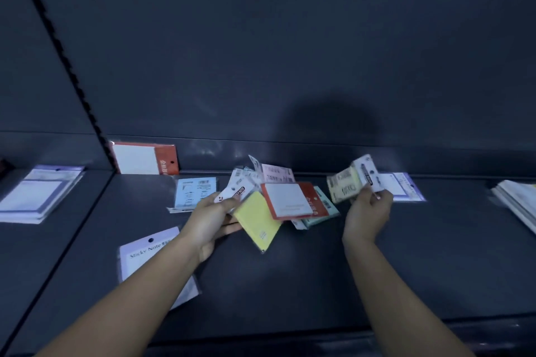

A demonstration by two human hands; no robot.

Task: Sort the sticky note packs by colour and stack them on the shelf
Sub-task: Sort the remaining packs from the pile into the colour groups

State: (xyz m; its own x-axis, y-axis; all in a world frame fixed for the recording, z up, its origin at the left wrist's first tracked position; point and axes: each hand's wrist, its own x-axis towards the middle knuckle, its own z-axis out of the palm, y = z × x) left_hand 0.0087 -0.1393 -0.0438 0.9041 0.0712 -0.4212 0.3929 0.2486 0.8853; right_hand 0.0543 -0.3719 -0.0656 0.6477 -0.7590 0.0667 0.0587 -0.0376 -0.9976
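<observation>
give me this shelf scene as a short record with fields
left hand: grips a bright yellow pack
right hand: pinches a pale yellow pack
middle pile: red-edged pack on top, teal pack beneath
flat on shelf: blue pack, purple pack
leaning on back wall: second red-edged pack

My left hand and right hand are bare, and so are both wrists. My left forearm and right forearm are bare as well, right to the bottom edge of the view. Both are slender. The dim light and blur hide any finer detail of my nails.
</observation>
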